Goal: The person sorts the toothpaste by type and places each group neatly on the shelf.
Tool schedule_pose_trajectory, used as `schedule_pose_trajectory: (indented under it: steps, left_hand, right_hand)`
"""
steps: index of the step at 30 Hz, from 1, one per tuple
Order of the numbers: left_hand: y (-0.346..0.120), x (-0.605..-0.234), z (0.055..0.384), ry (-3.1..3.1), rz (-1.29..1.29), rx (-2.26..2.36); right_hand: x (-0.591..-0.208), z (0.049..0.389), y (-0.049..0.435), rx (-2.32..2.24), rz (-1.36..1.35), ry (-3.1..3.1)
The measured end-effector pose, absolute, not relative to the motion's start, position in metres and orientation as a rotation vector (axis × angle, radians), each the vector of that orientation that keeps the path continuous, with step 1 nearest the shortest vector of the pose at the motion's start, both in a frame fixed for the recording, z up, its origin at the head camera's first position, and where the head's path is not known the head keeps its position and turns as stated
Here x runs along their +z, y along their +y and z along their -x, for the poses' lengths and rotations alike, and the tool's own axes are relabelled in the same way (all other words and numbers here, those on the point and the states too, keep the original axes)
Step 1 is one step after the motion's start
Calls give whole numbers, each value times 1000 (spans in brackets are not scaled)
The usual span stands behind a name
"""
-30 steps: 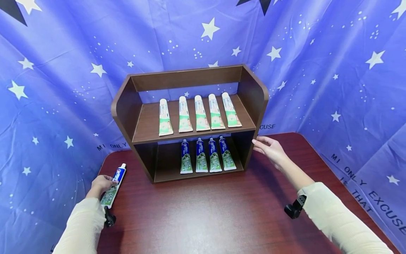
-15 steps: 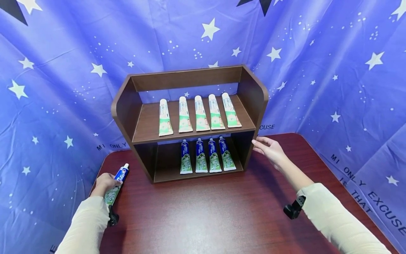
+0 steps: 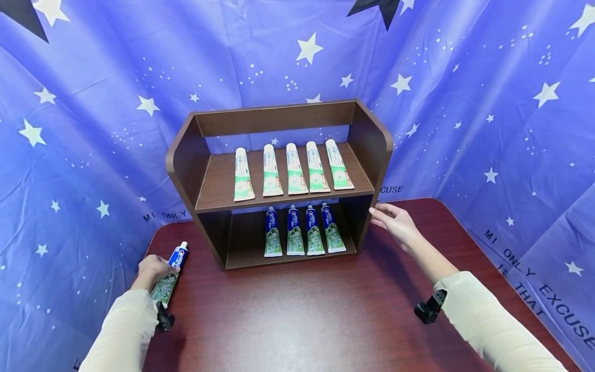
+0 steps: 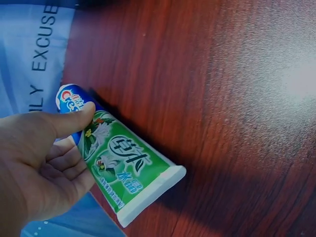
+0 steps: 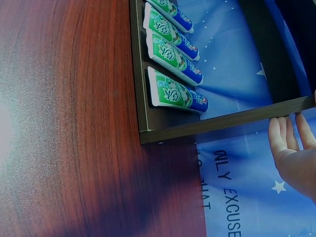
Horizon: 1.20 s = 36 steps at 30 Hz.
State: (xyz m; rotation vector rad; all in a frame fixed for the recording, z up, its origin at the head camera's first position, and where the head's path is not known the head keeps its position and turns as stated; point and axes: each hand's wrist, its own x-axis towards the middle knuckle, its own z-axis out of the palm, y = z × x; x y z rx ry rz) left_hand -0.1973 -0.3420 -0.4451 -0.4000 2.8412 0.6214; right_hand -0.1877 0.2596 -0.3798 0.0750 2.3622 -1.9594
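At the table's left, my left hand (image 3: 154, 269) grips a blue and green toothpaste tube (image 4: 126, 165) by its sides. The thumb lies across its front, the white cap points away from me, and the tube's crimped end faces the wrist. My right hand (image 3: 395, 223) touches the right side panel of a dark brown two-tier shelf (image 3: 279, 199), straight fingertips (image 5: 277, 123) against its outer face. Several matching blue and green tubes (image 3: 295, 235) lie side by side on the lower tier. Several white and green toothpaste tubes (image 3: 295, 173) make a row above them.
The shelf stands toward the back of a reddish-brown table (image 3: 293, 315). A blue curtain (image 3: 260, 62) with stars and lettering hangs behind and along both sides. Left of the lower row, bare shelf board (image 3: 244, 243) shows.
The left hand has shifted slightly right and away from me with the toothpaste tube. The right hand keeps its place at the shelf; the head view has tilted a little.
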Motion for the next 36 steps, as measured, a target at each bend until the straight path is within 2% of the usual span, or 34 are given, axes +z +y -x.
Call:
schedule_pose_trajectory:
  steps: [8, 12, 22, 36]
  left_hand:
    - [-350, -449, 196, 2536, 623, 1158]
    - [-347, -450, 195, 2400, 651, 1266]
    - [-369, -467, 201, 2259, 482, 1351]
    - [-340, -422, 167, 2223, 448, 1385]
  right_hand:
    - [-379, 188, 262, -1998, -75, 2342]
    - [-381, 188, 263, -2000, -75, 2327]
    - [-382, 189, 263, -2014, -64, 2322]
    - [-382, 190, 261, -2016, -44, 2322]
